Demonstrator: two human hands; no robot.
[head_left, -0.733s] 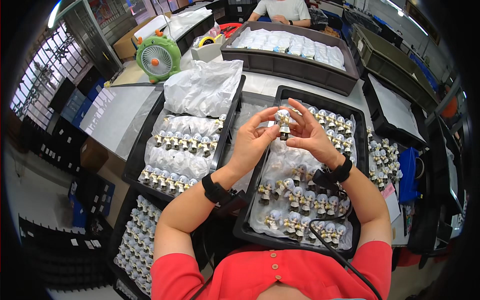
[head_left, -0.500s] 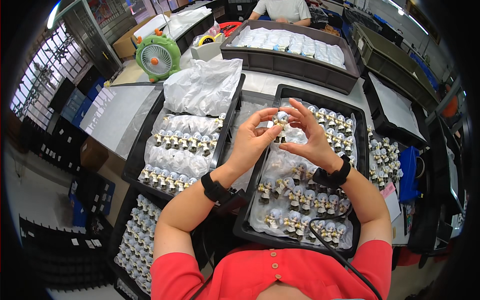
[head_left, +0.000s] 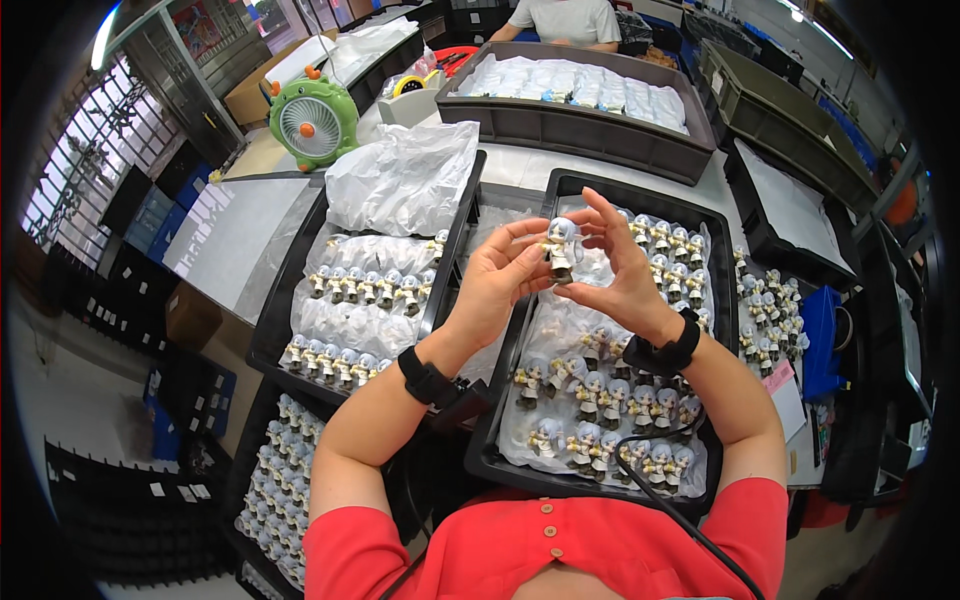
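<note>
A small toy figure (head_left: 561, 248) with pale blue-grey hair and a cream body is held up in the air, above the black tray (head_left: 596, 192) in front of the person. It looks smooth and hard, like plastic. The left hand (head_left: 497, 283) curls its fingers (head_left: 525, 232) around the left side of the figure, touching it. The right hand (head_left: 618, 268) pinches the figure from the other side with thumb and fingertips, while its other fingers stick up. So both hands are closed on the one figure.

Under the hands, the black tray is lined with crinkly clear plastic. Many more small figures (head_left: 600, 400) stand on it in rows, too many to count well. They all look the same, with round pale heads.

Each wrist wears a black band, two in all: one on the left wrist (head_left: 426, 378) and one on the right wrist (head_left: 668, 350). A thin black cable (head_left: 650, 490) runs over the near end of the tray.

To the left sits a second black tray (head_left: 290, 345) with two rows of the same figures on plastic. A puffy white plastic bag (head_left: 400, 180) lies at its far end. Farther away on the bench (head_left: 225, 225) stands one round green fan (head_left: 312, 122) with an orange middle. A long grey bin (head_left: 580, 125) holds flat white packets.
</note>
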